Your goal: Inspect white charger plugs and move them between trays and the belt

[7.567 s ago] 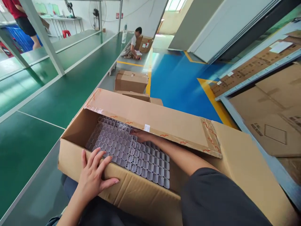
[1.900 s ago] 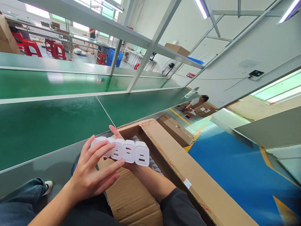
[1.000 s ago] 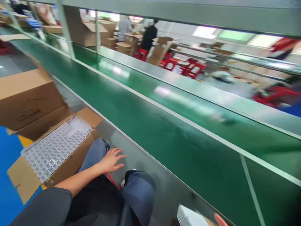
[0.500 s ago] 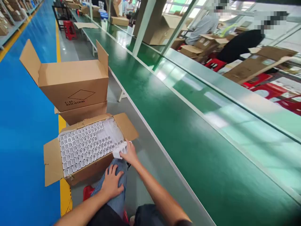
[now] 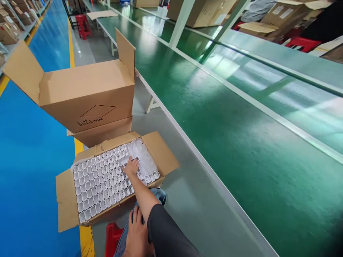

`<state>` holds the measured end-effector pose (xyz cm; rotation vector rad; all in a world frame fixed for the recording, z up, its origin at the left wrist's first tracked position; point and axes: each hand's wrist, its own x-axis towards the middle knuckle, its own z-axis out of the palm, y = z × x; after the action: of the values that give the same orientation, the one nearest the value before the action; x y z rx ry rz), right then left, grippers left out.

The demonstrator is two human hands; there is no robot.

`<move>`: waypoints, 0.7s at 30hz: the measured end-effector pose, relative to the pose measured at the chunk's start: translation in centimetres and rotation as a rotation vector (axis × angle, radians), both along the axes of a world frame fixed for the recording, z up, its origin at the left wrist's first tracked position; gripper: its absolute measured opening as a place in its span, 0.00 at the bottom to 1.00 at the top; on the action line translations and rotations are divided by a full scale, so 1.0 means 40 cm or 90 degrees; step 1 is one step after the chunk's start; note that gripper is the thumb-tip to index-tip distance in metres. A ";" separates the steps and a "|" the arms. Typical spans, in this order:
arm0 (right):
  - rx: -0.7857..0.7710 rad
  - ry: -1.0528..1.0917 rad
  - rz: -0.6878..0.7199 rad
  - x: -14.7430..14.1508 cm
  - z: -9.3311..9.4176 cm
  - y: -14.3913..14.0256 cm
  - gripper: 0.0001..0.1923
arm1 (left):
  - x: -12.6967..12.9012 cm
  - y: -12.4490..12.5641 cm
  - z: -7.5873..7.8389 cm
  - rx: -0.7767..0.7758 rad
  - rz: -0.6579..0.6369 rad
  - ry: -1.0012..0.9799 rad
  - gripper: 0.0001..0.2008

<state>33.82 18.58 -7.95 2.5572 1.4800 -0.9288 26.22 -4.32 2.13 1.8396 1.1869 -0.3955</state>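
Observation:
An open carton (image 5: 118, 207) holds tight rows of small white open-topped plastic cups (image 5: 98, 185). Toward the right end of the carton, a whitish translucent sheet (image 5: 146, 160) shows where the cups stop. My right hand (image 5: 131, 167) reaches over the edge of the rows with its fingers spread, touching the cups there. I see nothing lifted in it, though its palm side is hidden. My left hand (image 5: 136, 228) lies on my jeans-covered thigh, fingers flat, partly behind my right arm.
A larger open carton (image 5: 99, 110) stands just behind, its flaps raised. Along the right runs a long green-topped conveyor table (image 5: 214, 121) with a pale metal edge. A red stool (image 5: 112, 235) is beneath me; another red stool (image 5: 83, 26) stands farther off.
My right hand held a white piece by the carton's near right corner; now it is over the cups, farther in and left. More cups line that corner. The camera has come closer.

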 end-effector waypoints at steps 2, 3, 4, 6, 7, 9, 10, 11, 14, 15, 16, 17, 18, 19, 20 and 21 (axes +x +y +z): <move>-0.023 0.017 0.013 0.006 -0.002 -0.004 0.58 | 0.003 -0.005 -0.009 0.032 -0.007 0.002 0.33; -0.032 0.030 0.022 0.017 0.002 -0.005 0.60 | 0.004 -0.008 -0.011 0.045 -0.010 -0.001 0.34; -0.038 0.045 0.032 0.032 0.007 -0.006 0.61 | 0.006 -0.010 -0.011 0.053 -0.012 -0.004 0.35; -0.039 0.074 0.047 0.067 0.021 -0.009 0.57 | 0.012 -0.013 -0.010 0.055 -0.027 -0.006 0.34; -0.034 0.086 0.052 0.085 0.029 -0.010 0.52 | 0.016 -0.015 -0.010 0.053 -0.037 -0.004 0.34; -0.019 0.103 0.060 0.113 0.043 -0.013 0.39 | 0.026 -0.020 -0.013 0.045 -0.057 0.005 0.34; -0.012 0.109 0.062 0.123 0.049 -0.014 0.34 | 0.031 -0.023 -0.014 0.041 -0.066 0.008 0.34; -0.006 0.114 0.063 0.129 0.054 -0.015 0.30 | 0.036 -0.025 -0.015 0.038 -0.074 0.010 0.35; 0.016 0.123 0.060 0.144 0.070 -0.025 0.26 | 0.047 -0.029 -0.010 0.064 -0.098 0.006 0.35; 0.026 0.125 0.059 0.152 0.077 -0.034 0.26 | 0.050 -0.029 -0.006 0.082 -0.102 0.002 0.35; 0.035 0.127 0.058 0.163 0.085 -0.045 0.25 | 0.053 -0.029 -0.001 0.098 -0.104 -0.002 0.34; 0.042 0.131 0.057 0.178 0.094 -0.059 0.24 | 0.056 -0.030 0.004 0.109 -0.107 -0.007 0.33; 0.048 0.134 0.056 0.196 0.102 -0.075 0.23 | 0.059 -0.030 0.008 0.115 -0.109 -0.012 0.32; 0.052 0.137 0.054 0.217 0.109 -0.092 0.22 | 0.062 -0.032 0.011 0.115 -0.112 -0.016 0.31; 0.054 0.138 0.050 0.238 0.114 -0.109 0.21 | 0.065 -0.033 0.013 0.113 -0.117 -0.018 0.30; 0.057 0.137 0.044 0.257 0.117 -0.125 0.20 | 0.068 -0.035 0.014 0.110 -0.125 -0.019 0.30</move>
<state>44.12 13.59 -3.27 2.5153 1.6886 -1.1863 28.94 -5.73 2.69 2.1135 1.0516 -0.3839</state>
